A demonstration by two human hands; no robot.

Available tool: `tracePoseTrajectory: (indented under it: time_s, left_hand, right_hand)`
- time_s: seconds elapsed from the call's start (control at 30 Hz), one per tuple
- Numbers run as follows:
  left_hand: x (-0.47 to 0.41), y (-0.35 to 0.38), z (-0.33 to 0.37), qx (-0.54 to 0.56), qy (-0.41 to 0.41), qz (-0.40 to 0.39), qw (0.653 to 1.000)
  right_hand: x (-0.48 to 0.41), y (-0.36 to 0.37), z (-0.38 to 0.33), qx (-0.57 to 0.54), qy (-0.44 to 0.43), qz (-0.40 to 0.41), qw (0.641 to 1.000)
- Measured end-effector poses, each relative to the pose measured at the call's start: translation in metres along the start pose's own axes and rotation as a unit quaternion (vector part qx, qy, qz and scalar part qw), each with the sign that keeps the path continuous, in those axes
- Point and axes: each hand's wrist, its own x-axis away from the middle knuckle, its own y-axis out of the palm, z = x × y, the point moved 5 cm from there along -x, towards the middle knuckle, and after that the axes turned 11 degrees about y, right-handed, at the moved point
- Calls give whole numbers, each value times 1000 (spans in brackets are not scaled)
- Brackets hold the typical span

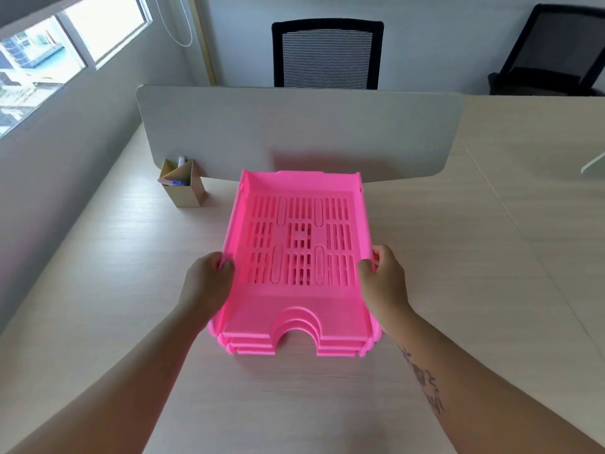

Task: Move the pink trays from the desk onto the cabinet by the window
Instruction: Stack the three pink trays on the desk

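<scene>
A stack of three pink trays (296, 309) with slotted bottoms rests on the light wooden desk (131, 257), in the middle of the view. My left hand (209, 280) grips the left wall of the stack, thumb over the rim. On the opposite side my right hand (383, 276) holds the right wall the same way. The trays' open notched fronts face me. No cabinet is in view.
A grey divider panel (294, 126) stands just behind the trays. A cardboard pen holder (183, 185) sits to the left of them. Two black mesh chairs (327, 54) stand beyond the divider. A window (49, 60) runs along the left wall.
</scene>
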Motion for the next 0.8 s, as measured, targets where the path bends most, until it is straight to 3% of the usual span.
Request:
tracePoseTrajectory:
  time_s: [0.43,0.57,0.8]
  left_hand:
    - [-2,1,-8,96,-18,-23,995]
    - [15,2,-6,178,-29,-16,983]
    - [65,22,-32,270,-69,-8,960]
  right_hand:
    - [-8,4,-3,32,21,-58,998]
    - [-1,0,2,20,36,-91,995]
    - [34,6,35,-29,76,-39,996]
